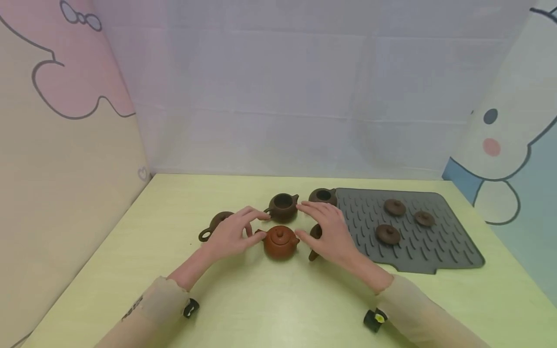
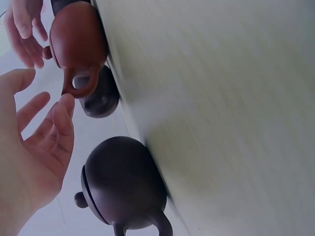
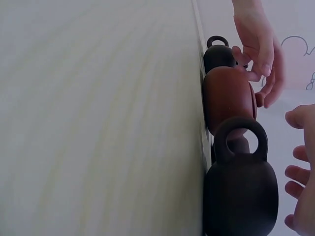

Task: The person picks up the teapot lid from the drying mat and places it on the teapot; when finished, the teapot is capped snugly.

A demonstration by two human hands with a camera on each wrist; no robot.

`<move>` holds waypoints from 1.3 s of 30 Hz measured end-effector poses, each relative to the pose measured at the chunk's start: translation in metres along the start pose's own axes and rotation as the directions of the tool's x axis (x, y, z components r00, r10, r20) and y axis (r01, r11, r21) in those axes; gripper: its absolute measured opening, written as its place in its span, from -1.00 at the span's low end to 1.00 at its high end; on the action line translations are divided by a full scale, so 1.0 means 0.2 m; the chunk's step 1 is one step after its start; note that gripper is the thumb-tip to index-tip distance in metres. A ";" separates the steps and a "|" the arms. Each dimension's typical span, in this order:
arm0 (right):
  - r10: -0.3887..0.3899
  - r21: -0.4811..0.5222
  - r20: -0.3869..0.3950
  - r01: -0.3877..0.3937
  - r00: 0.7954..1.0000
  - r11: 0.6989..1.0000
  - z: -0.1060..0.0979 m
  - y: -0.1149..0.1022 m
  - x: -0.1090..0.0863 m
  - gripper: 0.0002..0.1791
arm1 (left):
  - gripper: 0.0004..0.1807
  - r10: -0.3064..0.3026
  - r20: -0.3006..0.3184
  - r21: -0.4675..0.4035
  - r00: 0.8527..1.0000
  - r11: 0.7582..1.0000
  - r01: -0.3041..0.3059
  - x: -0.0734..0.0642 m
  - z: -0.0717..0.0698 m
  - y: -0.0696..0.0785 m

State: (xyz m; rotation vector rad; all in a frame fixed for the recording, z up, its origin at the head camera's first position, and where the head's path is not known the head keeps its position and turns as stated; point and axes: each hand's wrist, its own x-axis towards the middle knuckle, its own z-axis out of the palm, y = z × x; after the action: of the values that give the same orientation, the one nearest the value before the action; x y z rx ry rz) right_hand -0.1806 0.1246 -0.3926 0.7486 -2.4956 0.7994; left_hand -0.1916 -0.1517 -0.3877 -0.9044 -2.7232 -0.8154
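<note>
A person's left hand [image 1: 228, 234] and right hand [image 1: 331, 233] are flanking a lidded red teapot [image 1: 280, 247] on a pale desk [image 1: 278, 304], thumbs parted from fingers and gripping nothing; whether the left fingertips [image 2: 63, 118] are touching its handle [image 2: 87, 90] cannot be told. The teapot is sitting upright, its long axis running left to right and its spout [image 1: 296, 240] pointing toward the right hand. Dark teapots [image 1: 283, 213] are standing behind and beside it, perhaps grouped for easy reach. Three dark lids [image 1: 388, 235] are lying on a gray ridged mat [image 1: 457, 251], probably so they cannot slide.
</note>
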 end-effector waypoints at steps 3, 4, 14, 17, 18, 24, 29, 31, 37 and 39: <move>-0.016 0.015 -0.048 0.017 0.999 1.000 -0.03 0.03 -0.01 -0.40 | -0.60 -0.004 -0.066 0.006 0.998 1.000 0.004 0.00 0.01 0.02; -0.023 0.014 -0.066 0.024 0.998 1.000 -0.03 0.05 -0.02 -0.41 | -0.60 -0.007 -0.086 0.006 0.996 1.000 0.007 0.00 0.02 0.03; -0.039 0.008 -0.202 0.041 0.979 0.999 -0.11 0.17 -0.04 -0.44 | -0.64 0.036 -0.194 -0.067 0.980 0.996 -0.050 0.01 0.08 0.17; -0.038 0.008 -0.226 0.040 0.973 0.999 -0.13 0.21 -0.05 -0.45 | -0.66 0.069 -0.195 -0.087 0.978 0.992 -0.087 0.02 0.10 0.22; -0.038 0.010 -0.233 0.041 0.972 0.999 -0.13 0.22 -0.06 -0.46 | -0.66 0.080 -0.194 -0.086 0.978 0.991 -0.098 0.03 0.11 0.23; -0.050 -0.001 -0.278 0.052 0.959 0.999 -0.18 0.29 -0.09 -0.47 | -0.67 0.123 -0.187 -0.090 0.975 0.986 -0.142 0.06 0.15 0.29; -0.058 -0.022 -0.295 0.054 0.954 0.998 -0.22 0.34 -0.11 -0.47 | -0.67 0.106 -0.160 -0.136 0.981 0.982 -0.128 0.07 0.17 0.31; -0.064 -0.036 -0.303 0.056 0.951 0.998 -0.24 0.36 -0.12 -0.47 | -0.66 0.094 -0.140 -0.152 0.986 0.982 -0.115 0.07 0.19 0.32; -0.069 -0.068 -0.324 0.049 0.944 0.996 -0.30 0.41 -0.16 -0.46 | -0.68 0.033 -0.043 -0.204 0.999 0.978 -0.041 0.08 0.22 0.37; -0.069 -0.078 -0.325 0.046 0.943 0.996 -0.32 0.43 -0.17 -0.47 | -0.70 0.008 -0.008 -0.225 1.000 0.974 -0.010 0.08 0.22 0.39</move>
State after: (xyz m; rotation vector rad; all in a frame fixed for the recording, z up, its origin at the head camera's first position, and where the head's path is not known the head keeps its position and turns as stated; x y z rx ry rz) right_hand -0.1918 0.2368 -0.3972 0.6055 -2.1825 0.7443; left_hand -0.1577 -0.0673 -0.3854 -0.9523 -2.6568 -1.1407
